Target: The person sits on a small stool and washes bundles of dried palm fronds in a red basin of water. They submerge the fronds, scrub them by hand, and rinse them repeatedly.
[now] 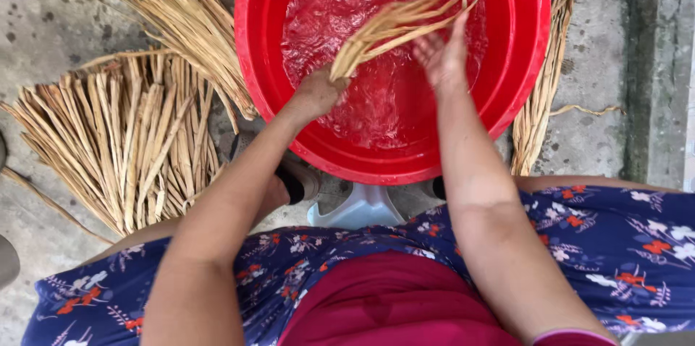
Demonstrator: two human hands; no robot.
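Left hand grip: the left hand [316,93] is clenched around the butt end of a wet bundle of pale straw-like plant strips [402,17].
Right hand grip: the right hand [443,53] is spread flat, palm against the strips' far side.
Bundle position: over the round red plastic basin of rippling water [250,49], fanning towards 1 o'clock.
Count: one basin, two hands, three dry heaps.
Surroundings: fanned heap of dry strips [123,136] at 9 o'clock, another heap [181,6] at 11 o'clock, a thin sheaf [539,100] at 3 o'clock, all on grey concrete ground [43,20].
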